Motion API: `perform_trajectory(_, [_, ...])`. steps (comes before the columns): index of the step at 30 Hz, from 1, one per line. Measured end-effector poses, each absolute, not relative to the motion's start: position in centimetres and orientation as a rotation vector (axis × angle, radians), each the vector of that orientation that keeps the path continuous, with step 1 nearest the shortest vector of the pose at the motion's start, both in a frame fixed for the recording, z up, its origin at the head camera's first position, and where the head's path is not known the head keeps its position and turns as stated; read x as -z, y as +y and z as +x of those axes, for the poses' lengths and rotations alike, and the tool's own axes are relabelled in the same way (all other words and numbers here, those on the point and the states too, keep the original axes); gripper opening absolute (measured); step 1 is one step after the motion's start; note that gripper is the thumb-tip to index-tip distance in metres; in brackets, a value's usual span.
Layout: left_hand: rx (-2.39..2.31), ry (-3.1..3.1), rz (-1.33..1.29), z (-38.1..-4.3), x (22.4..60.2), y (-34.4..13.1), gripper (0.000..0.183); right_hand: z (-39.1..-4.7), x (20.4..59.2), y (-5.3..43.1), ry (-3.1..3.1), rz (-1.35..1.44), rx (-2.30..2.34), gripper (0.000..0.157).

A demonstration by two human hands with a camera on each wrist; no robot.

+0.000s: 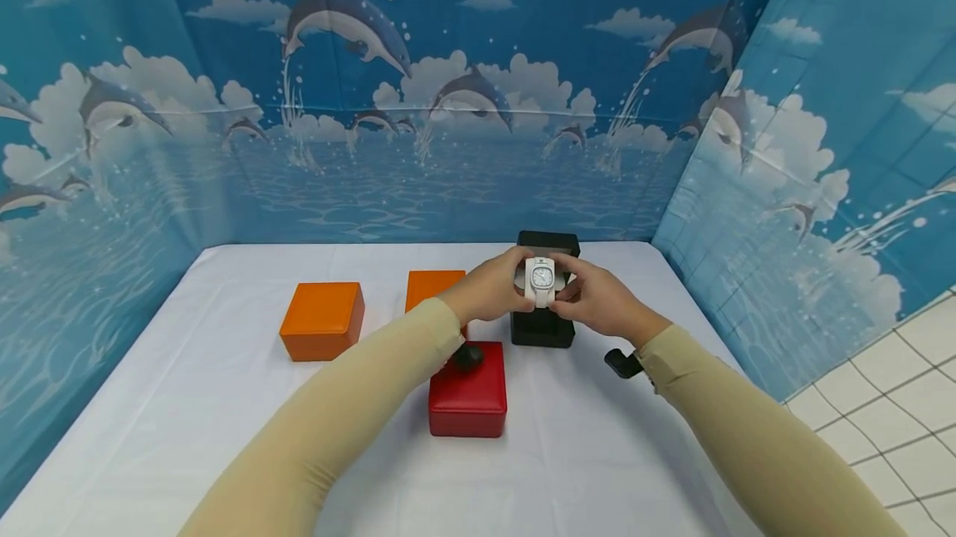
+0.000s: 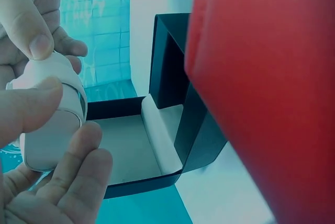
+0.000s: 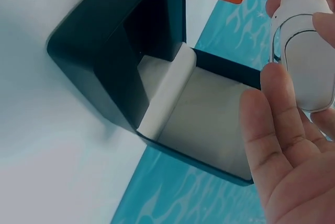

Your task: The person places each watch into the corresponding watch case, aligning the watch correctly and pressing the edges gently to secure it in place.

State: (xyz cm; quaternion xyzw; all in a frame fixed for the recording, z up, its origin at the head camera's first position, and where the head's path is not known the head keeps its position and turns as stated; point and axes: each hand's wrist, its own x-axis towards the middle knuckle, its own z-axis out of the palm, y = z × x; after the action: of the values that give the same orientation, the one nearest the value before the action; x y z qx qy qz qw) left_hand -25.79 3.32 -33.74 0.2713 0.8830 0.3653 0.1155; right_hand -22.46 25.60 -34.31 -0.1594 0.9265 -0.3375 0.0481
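Observation:
Both hands hold a white wristwatch [image 1: 541, 276] wrapped round a pale cushion [image 2: 49, 137]. The watch dial faces the head camera. My left hand [image 1: 489, 284] pinches it from the left side. From the right, my right hand [image 1: 600, 298] grips it with thumb and fingers. Behind and below the hands stands a black watch box [image 1: 543, 331] with its lid raised. Its pale lining [image 3: 209, 119] and a light roll along the hinge side show in the right wrist view. The hands cover part of the box in the head view.
A red box [image 1: 468, 404] stands closed in front, partly under my left wrist. One orange box [image 1: 321, 317] is at the left; another orange box [image 1: 435, 284] is partly hidden behind my left forearm. White cloth covers the table [image 1: 187, 404]. A dolphin-print curtain [image 1: 448, 180] hangs behind.

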Motion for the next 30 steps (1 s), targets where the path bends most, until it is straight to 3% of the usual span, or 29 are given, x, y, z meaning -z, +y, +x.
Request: perform_trajectory(30, [-0.884, 2.647, 0.713, -28.7, 35.1, 5.5, 0.074, -25.4, 36.4, 27.0, 2.772, -0.394, 0.963, 0.082])
